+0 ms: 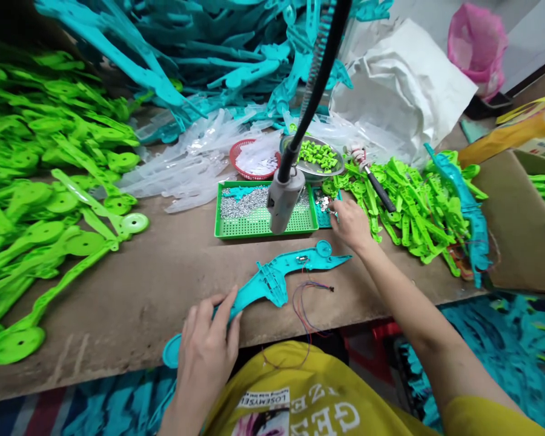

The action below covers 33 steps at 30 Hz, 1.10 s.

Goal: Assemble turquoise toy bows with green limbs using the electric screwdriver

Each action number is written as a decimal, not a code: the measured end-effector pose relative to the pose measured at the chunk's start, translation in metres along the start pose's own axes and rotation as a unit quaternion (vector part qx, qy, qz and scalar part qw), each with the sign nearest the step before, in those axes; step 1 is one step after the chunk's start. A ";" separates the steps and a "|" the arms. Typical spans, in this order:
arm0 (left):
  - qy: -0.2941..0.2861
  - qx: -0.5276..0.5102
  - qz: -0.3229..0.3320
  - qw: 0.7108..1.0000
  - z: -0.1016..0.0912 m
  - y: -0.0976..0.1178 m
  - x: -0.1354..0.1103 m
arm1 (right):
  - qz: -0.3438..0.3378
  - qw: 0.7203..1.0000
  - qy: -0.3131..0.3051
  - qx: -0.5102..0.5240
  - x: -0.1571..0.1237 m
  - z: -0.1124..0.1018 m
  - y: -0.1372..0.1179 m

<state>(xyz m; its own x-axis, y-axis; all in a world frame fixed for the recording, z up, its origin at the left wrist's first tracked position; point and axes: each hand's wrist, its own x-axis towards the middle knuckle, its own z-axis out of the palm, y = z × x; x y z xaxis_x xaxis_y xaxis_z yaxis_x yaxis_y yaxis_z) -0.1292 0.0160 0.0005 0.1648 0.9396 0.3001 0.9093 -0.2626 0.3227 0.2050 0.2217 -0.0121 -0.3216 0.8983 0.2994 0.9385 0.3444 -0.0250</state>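
Observation:
My left hand (209,336) is closed around the lower end of a long blue plastic shell half (254,290), which lies open side up near the table's front edge. A small metal part (302,259) sits in its upper section, and thin red and blue wires (305,303) trail from it over the edge towards my shirt. My right hand (350,223) reaches to a small blue tray (323,219) of silvery metal pieces. Its fingertips are pinched together there; what they hold is too small to make out. Left of that tray stands a green basket (266,229) with many small screws.
A hanging screwdriver (285,200) on a spring cable blocks part of the green basket. Green plastic parts pile up at left (40,200) and right (413,212). Behind stand a red basket (232,158), a metal bowl (338,171) and a blue heap (200,54). A black-handled tool (380,192) lies right.

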 end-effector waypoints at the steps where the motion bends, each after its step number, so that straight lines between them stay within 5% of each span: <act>1: -0.003 0.000 -0.003 1.000 0.000 0.000 0.000 | -0.011 0.999 -0.009 -0.033 0.003 0.003 0.002; 8: -0.007 0.003 -0.012 1.000 -0.002 0.003 0.001 | -0.072 0.990 -0.022 -0.118 0.004 0.011 -0.002; 14: -0.009 0.004 -0.006 1.000 -0.002 0.002 0.000 | -0.001 0.998 -0.034 -0.053 0.007 0.014 0.003; 17: -0.008 0.006 -0.009 1.000 -0.004 0.003 -0.001 | 0.074 0.995 0.000 0.066 0.001 0.004 -0.004; 20: -0.012 0.010 -0.009 1.000 -0.005 0.005 -0.001 | 0.169 0.935 0.044 0.307 -0.017 -0.012 -0.032; 23: -0.013 0.008 -0.017 1.000 -0.006 0.008 -0.001 | 0.228 0.832 -0.009 0.506 -0.040 -0.027 -0.069; 25: -0.014 0.005 -0.024 1.000 -0.007 0.010 -0.001 | 0.256 0.789 -0.047 0.556 -0.053 -0.031 -0.089; 29: -0.019 0.002 -0.027 0.999 -0.007 0.012 -0.002 | 0.308 0.765 -0.049 0.564 -0.064 -0.025 -0.107; 33: -0.026 0.000 -0.033 0.999 -0.006 0.012 -0.004 | 0.322 0.795 -0.017 0.514 -0.068 -0.017 -0.113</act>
<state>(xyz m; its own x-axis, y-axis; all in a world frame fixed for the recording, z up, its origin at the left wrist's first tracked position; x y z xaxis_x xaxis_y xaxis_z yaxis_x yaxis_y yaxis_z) -0.1214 0.0077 0.0081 0.1238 0.9651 0.2307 0.9188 -0.1993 0.3407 0.1229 0.1168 -0.0135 0.1639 0.9795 -0.1169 0.3172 -0.1646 -0.9340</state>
